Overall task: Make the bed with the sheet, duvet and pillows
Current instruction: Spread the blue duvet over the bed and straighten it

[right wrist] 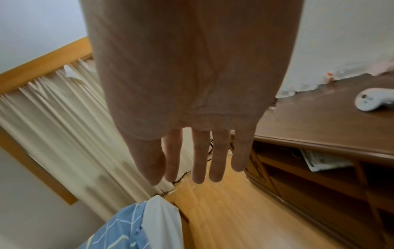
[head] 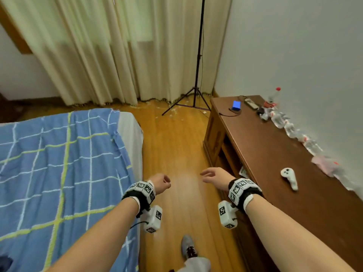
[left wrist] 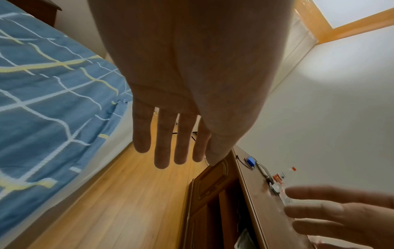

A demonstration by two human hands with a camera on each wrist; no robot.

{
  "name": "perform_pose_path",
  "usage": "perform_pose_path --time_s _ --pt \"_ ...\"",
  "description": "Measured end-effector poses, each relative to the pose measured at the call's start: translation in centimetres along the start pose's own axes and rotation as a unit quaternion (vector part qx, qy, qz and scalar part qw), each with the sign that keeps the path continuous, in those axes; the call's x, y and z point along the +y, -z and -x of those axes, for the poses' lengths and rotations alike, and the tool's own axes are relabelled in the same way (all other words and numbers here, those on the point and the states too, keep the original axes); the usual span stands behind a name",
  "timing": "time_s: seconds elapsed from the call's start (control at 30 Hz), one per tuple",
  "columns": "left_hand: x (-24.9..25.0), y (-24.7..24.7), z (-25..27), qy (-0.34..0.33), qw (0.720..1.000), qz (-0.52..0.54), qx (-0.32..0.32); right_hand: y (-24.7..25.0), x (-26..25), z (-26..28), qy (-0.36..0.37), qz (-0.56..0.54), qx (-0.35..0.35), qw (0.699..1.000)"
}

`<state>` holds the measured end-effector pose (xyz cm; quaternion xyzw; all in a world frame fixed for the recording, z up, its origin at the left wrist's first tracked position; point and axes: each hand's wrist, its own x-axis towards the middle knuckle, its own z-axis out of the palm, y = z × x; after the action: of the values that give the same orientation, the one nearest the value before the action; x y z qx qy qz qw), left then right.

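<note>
A blue duvet with white and yellow grid lines lies spread flat over the bed on the left, and a white sheet shows along its right edge and far corner. The same duvet fills the left of the left wrist view, and its corner shows low in the right wrist view. My left hand hangs over the wooden floor just right of the bed, fingers straight, holding nothing. My right hand hovers beside the cabinet, fingers relaxed and empty. No pillows are in view.
A dark wooden cabinet stands along the right wall, with a white controller, a blue box and crumpled plastic bottles on top. A black tripod stands before cream curtains. A strip of wood floor runs between bed and cabinet.
</note>
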<state>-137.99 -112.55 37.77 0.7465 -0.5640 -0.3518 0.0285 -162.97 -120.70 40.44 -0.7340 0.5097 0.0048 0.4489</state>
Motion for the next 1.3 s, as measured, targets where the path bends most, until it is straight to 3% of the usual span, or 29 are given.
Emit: perform_pose_path --time_s 0.13,0.23,0.43,0.63,0.77,1.0,1.1,1.3 --pt "4.4 4.9 -9.9 0.005 1.0 0.004 -0.002 9.0 0.4 -8.8 -0.009 0.031 0.007 0.999" --pt "7.0 9.9 -17.3 0.01 0.999 0.009 0.031 14.6 -0.2 -16.1 -0.005 0.037 0.023 0.999" --pt "8.3 19.5 -29.9 0.019 0.998 0.021 0.048 20.6 -4.3 -32.5 0.003 0.046 -0.061 0.997" --pt "3.2 29.2 -43.0 0.118 0.985 0.058 0.113 25.4 -12.8 -53.9 0.093 0.093 -0.116 0.984" --pt "-0.1 35.2 -48.4 0.199 0.964 0.097 0.148 28.3 -20.6 -65.9 0.145 0.151 -0.185 0.96" --pt "-6.5 44.6 -56.0 0.301 0.901 0.211 0.23 28.9 -34.6 -82.1 0.233 0.232 -0.265 0.906" --pt "-10.5 48.3 -61.2 0.317 0.886 0.238 0.241 28.7 -39.5 -89.4 0.249 0.255 -0.284 0.89" --pt "-19.0 59.0 -74.6 0.302 0.885 0.254 0.245 29.9 -48.1 -104.8 0.224 0.27 -0.258 0.9"
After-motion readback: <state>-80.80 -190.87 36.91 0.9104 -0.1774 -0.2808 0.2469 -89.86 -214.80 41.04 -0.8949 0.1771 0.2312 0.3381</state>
